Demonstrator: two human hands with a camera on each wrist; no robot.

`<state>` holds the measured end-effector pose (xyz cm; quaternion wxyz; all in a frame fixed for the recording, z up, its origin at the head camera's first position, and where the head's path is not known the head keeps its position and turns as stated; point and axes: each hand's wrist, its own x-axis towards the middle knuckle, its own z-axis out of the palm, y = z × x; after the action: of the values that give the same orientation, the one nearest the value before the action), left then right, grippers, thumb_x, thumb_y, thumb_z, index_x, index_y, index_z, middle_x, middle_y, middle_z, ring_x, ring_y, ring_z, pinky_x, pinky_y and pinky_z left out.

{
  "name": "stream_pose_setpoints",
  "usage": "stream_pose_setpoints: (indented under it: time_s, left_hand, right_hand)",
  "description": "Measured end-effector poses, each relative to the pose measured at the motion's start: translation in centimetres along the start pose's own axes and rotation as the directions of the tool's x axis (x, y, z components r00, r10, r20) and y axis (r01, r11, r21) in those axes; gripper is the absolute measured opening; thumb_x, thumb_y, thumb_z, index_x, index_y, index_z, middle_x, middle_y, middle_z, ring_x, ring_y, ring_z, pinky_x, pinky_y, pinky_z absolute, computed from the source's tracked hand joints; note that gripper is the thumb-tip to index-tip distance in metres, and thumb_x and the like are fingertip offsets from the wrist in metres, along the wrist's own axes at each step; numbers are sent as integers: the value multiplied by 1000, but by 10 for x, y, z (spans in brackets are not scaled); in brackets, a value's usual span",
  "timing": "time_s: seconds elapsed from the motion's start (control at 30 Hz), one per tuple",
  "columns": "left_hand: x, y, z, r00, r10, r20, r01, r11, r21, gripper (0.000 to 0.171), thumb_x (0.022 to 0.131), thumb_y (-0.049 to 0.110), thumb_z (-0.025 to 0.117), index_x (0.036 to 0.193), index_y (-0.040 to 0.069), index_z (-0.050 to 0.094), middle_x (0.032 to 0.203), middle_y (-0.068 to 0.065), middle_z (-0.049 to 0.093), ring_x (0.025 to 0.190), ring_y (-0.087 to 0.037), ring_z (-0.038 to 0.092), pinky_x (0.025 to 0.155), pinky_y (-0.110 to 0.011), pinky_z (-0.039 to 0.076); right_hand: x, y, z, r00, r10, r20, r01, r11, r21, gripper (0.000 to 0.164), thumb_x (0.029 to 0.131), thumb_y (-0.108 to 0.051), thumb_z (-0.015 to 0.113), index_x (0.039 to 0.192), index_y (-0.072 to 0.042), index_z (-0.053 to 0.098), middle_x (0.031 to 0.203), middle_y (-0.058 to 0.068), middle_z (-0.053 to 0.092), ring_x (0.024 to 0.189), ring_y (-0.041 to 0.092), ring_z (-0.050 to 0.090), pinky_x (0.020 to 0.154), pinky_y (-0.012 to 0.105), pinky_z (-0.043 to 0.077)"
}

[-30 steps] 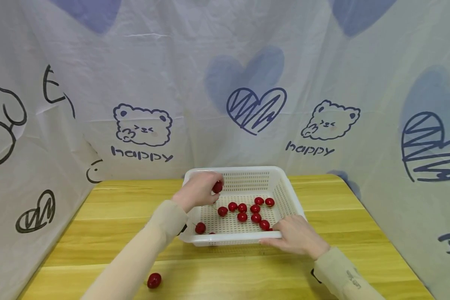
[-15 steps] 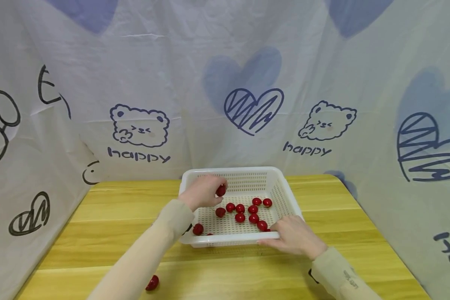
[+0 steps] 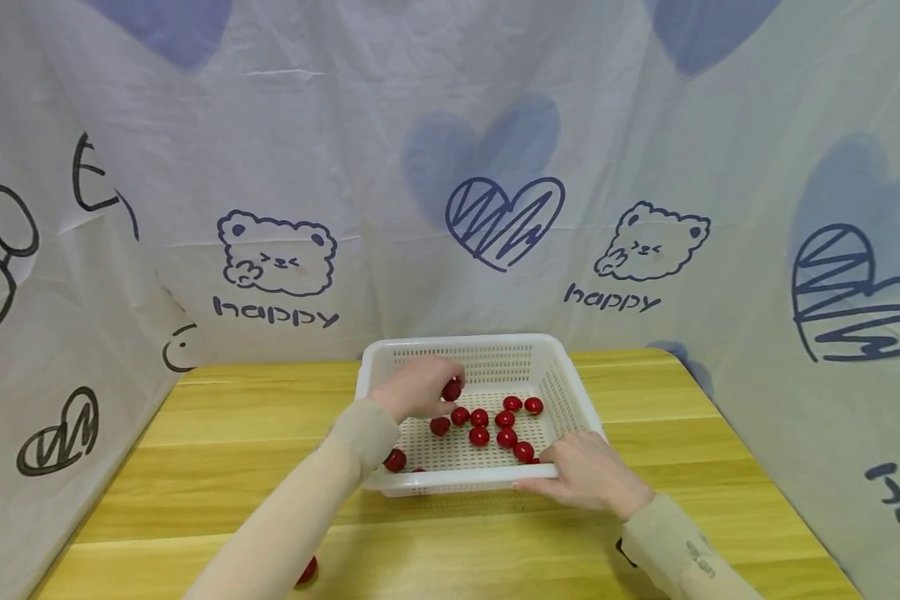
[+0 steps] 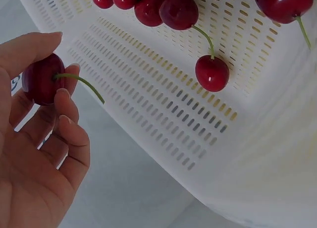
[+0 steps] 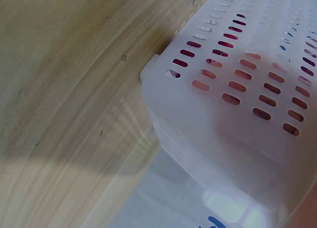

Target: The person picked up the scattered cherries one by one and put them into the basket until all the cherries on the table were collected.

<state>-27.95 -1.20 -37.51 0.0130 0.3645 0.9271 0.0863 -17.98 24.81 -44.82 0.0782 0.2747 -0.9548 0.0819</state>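
My left hand (image 3: 417,387) pinches a dark red cherry (image 4: 43,79) between thumb and fingers, its green stem pointing away from the palm. In the head view this hand is over the left part of a white slotted plastic basket (image 3: 457,477). Below and beside it, several red cherries (image 3: 479,437) lie on the basket floor, most toward the middle and right. At the front right corner my right hand (image 3: 588,471) grips the basket rim, thumb outside and fingers inside. The right wrist view shows the basket's outer wall (image 5: 193,111), with fingers visible through its slots.
The basket stands at the back of a yellow wood-grain table (image 3: 255,433). Another cherry (image 3: 308,571) lies on the table near the front, partly hidden by the left sleeve (image 3: 292,508). A white printed curtain (image 3: 390,275) hangs behind and at both sides.
My left hand has moved right and slightly down with the cherry, farther over the basket. My right hand keeps its grip on the rim. The head view has shifted slightly.
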Motion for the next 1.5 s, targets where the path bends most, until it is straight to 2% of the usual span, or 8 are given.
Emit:
stream_pose_setpoints:
  time_s: [0.27,0.57,0.73,0.87,1.03,1.2,1.5]
  left_hand:
    - [2,5,0,997,13,80,-12,1000,-19,19,80,29,76,86,20,61,77,8,58,73,-11,53,68,-28,45]
    - [1,6,4,981,-15,195,28,997,-67,22,78,28,77,93,15,66,75,7,59,71,-11,53,64,-26,45]
    - [1,4,8,974,-34,223,53,996,-78,24,77,31,77,95,19,65,81,7,60,75,-11,54,68,-28,46]
    - [0,4,9,971,-52,233,71,995,-76,27,76,33,77,97,24,63,91,4,62,82,-13,55,72,-30,47]
    - [-2,4,8,971,-64,230,83,994,-71,28,79,33,75,102,23,63,102,-1,64,85,-13,55,76,-32,47]
    - [-6,5,4,974,-70,216,86,994,-67,29,81,33,74,106,22,64,102,0,63,87,-14,56,77,-33,48]
    - [-13,2,-5,984,-46,174,49,999,-13,30,85,29,69,112,16,64,99,1,64,89,-14,57,80,-33,48]
  right_hand:
    - [0,0,0,1000,-4,-8,4,1000,-14,53,79,-77,45,53,-31,48,44,-18,37,41,1,35,44,22,33]
    - [1,0,1,1000,8,4,-8,1000,-8,52,79,-77,44,55,-32,49,45,-18,39,41,1,36,45,22,34]
    - [1,1,1,1000,13,5,-13,1000,-6,52,79,-77,44,53,-32,48,44,-18,39,41,1,36,45,22,34]
    - [1,1,1,1000,10,3,-10,1000,-5,53,79,-77,44,53,-32,47,44,-19,38,41,1,36,44,22,33]
    - [1,0,0,1000,7,4,-7,1000,-7,53,79,-77,44,53,-31,47,44,-19,38,41,1,36,44,22,33]
    - [1,-1,0,1000,-4,-11,4,1000,-6,53,79,-76,45,52,-31,46,44,-19,37,41,1,35,43,22,32]
    - [0,0,0,1000,-4,-14,3,1000,-5,52,79,-76,46,53,-31,48,44,-18,37,41,1,34,42,22,31]
